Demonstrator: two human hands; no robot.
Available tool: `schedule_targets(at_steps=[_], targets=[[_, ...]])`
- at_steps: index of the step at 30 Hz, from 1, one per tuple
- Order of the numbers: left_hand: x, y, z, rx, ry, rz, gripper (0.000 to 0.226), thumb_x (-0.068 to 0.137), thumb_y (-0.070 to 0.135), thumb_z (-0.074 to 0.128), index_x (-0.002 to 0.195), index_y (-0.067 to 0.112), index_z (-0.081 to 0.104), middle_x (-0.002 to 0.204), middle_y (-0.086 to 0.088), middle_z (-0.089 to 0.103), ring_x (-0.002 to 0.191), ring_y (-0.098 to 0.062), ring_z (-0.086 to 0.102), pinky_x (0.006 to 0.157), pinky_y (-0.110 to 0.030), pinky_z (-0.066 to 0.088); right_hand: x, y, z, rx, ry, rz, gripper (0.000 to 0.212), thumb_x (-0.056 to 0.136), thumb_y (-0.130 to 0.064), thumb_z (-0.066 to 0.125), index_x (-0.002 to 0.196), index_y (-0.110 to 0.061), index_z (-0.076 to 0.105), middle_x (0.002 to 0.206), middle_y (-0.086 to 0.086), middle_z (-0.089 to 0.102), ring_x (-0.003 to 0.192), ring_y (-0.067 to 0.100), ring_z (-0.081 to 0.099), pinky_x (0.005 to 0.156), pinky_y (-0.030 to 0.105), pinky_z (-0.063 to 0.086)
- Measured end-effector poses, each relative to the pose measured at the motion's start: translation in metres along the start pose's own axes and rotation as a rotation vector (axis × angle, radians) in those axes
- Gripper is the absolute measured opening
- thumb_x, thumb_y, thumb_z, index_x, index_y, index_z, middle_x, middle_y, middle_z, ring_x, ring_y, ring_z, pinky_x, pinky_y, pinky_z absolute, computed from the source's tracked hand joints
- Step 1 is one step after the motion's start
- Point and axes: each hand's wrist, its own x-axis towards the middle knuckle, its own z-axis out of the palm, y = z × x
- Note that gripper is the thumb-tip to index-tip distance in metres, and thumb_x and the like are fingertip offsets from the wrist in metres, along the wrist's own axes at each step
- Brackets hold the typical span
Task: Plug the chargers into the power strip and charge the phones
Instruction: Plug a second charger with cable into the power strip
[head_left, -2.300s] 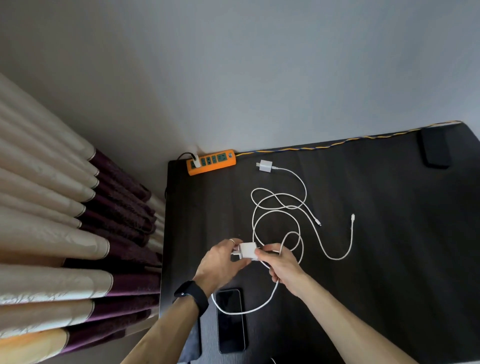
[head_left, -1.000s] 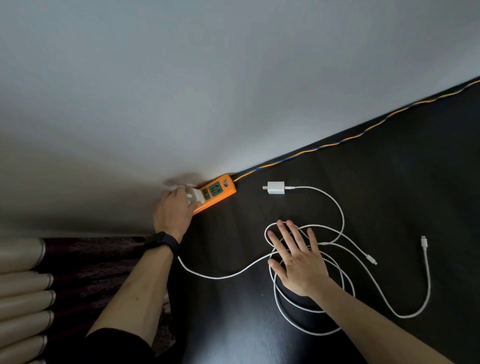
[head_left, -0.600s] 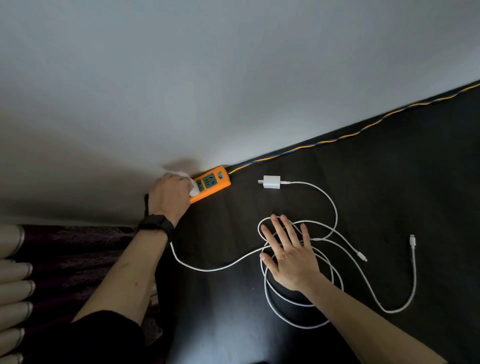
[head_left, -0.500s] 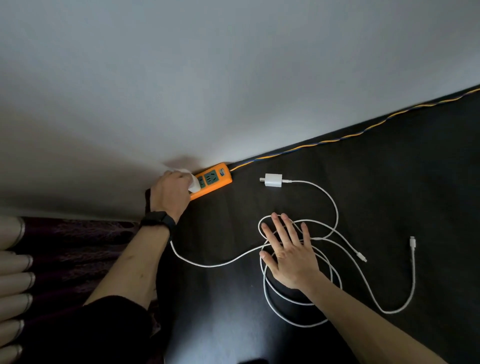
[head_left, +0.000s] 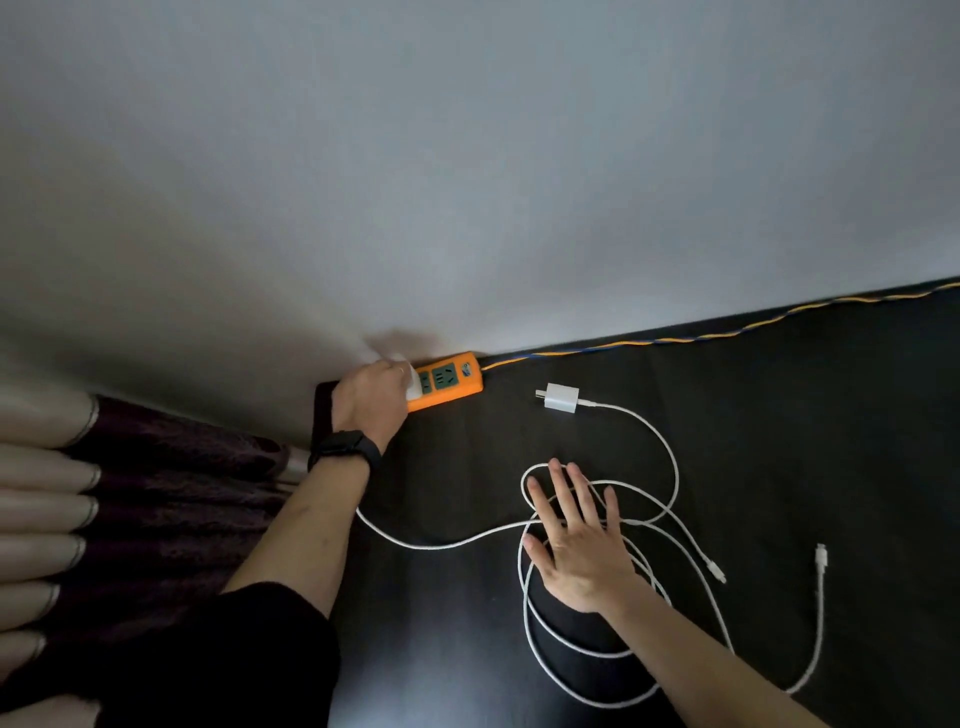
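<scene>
The power strip (head_left: 451, 382) is lying at the far left corner of the dark table (head_left: 779, 441), pushed up against the pale wall (head_left: 467, 156). It is a bright orange bar with green socket faces on top and a small blue mark near its right end. Only two green sockets are showing, because the left hand (head_left: 370, 402) is covering the rest. From the strip's right end a twisted orange and blue cord (head_left: 727, 332) is running along the table's back edge toward the right.

The left hand is curling its fingers round a white charger (head_left: 413, 385) and holding it on the strip's left part; whether the prongs are fully in cannot be told. A black watch (head_left: 345, 447) is sitting on that wrist. A thin white cable (head_left: 441, 545) is trailing from under the left forearm into a tangle of loops. The right hand (head_left: 582, 545) is lying flat on those loops, fingers straight and spread, gripping nothing.

A second charger (head_left: 561, 397), a small white cube with prongs pointing left, is lying on the table near the strip's right end, not touching it. Its own lead (head_left: 660, 436) is curving down into the same tangle. One cable tip (head_left: 717, 572) is lying just right of the right hand, and a second cable tip (head_left: 821, 553) is lying farther right. A folded curtain (head_left: 156, 493) is hanging at the left.
</scene>
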Motion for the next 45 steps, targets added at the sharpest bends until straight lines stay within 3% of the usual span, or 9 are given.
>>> schedule_targets(at_steps=[4,9,17,21,26,30,35,39,45], targets=[[-0.017,0.013,-0.009,0.166,-0.031,-0.008,0.055,0.087,0.033,0.059,0.14,0.022,0.049,0.143,-0.009,0.049,0.138,-0.029,0.036,0.106,-0.048,0.034,-0.015,0.003,-0.032,0.076,0.072,-0.029,0.065,0.096,-0.033,0.051,0.156,-0.02,0.029,0.168,0.004,0.017,0.156,0.023,0.014,0.122,0.056,0.023],[-0.12,0.079,0.033,-0.12,-0.119,0.155,0.054,0.09,0.044,0.053,0.138,0.02,0.049,0.141,-0.003,0.051,0.138,-0.025,0.038,0.115,-0.044,0.027,-0.109,0.004,-0.026,0.328,0.262,0.101,0.038,0.091,-0.021,0.065,0.128,-0.018,0.06,0.132,-0.004,0.057,0.124,0.014,0.052,0.107,0.026,0.041],[-0.195,0.094,0.071,-0.009,-0.291,0.127,0.016,0.075,0.019,0.077,0.086,0.02,0.065,0.075,-0.002,0.061,0.07,-0.026,0.062,0.063,-0.039,0.052,-0.184,-0.009,0.013,0.664,-0.1,0.42,0.028,0.093,-0.038,0.062,0.119,-0.026,0.064,0.112,-0.016,0.065,0.103,0.003,0.064,0.095,0.019,0.048],[-0.214,0.082,0.028,-0.336,-0.018,0.261,0.018,0.099,0.032,0.049,0.107,0.025,0.064,0.097,0.003,0.061,0.078,-0.02,0.062,0.075,-0.034,0.053,-0.168,-0.038,-0.022,1.479,-0.243,0.802,0.049,0.091,-0.06,0.055,0.111,-0.017,0.067,0.098,-0.001,0.079,0.089,0.014,0.073,0.074,0.032,0.052],[-0.258,0.055,-0.02,-0.264,0.253,0.426,0.017,0.088,0.02,0.069,0.103,0.028,0.068,0.097,0.006,0.063,0.086,-0.017,0.056,0.079,-0.03,0.049,-0.13,-0.051,-0.09,2.478,0.142,0.932,0.035,0.094,-0.012,0.048,0.126,-0.001,0.056,0.128,0.019,0.067,0.109,0.032,0.068,0.09,0.04,0.052],[-0.275,-0.014,-0.005,-0.11,0.184,0.246,0.015,0.088,0.025,0.054,0.095,0.029,0.066,0.092,0.005,0.062,0.087,-0.023,0.063,0.078,-0.037,0.047,-0.133,-0.054,-0.125,2.426,0.325,0.854,0.034,0.082,0.002,0.033,0.104,-0.002,0.059,0.119,0.007,0.07,0.103,0.023,0.07,0.088,0.038,0.051],[-0.296,-0.041,-0.004,-0.069,-0.083,0.002,0.044,0.075,0.014,0.059,0.114,0.034,0.066,0.125,0.003,0.06,0.119,-0.025,0.054,0.099,-0.045,0.042,-0.184,-0.058,-0.12,2.087,0.364,0.844,0.035,0.106,-0.034,0.044,0.094,-0.009,0.065,0.1,0.007,0.07,0.091,0.02,0.067,0.081,0.036,0.051],[-0.325,0.031,-0.038,-0.418,-0.169,0.222,0.064,0.073,0.028,0.051,0.136,0.035,0.054,0.136,0.008,0.056,0.13,-0.015,0.045,0.108,-0.038,0.038,-0.225,-0.101,-0.09,1.94,0.165,0.794,0.026,0.103,-0.024,0.055,0.099,-0.004,0.071,0.073,0.002,0.055,0.062,0.011,0.047,0.061,0.023,0.041],[-0.39,0.076,-0.029,-0.262,-0.152,0.481,0.033,0.096,0.043,0.036,0.101,0.026,0.064,0.098,0.004,0.071,0.098,-0.017,0.063,0.105,-0.033,0.038,-0.25,-0.134,-0.07,1.828,0.112,0.755,0.005,0.092,-0.013,0.068,0.093,-0.014,0.073,0.081,-0.001,0.072,0.058,0.008,0.045,0.056,0.023,0.031]])
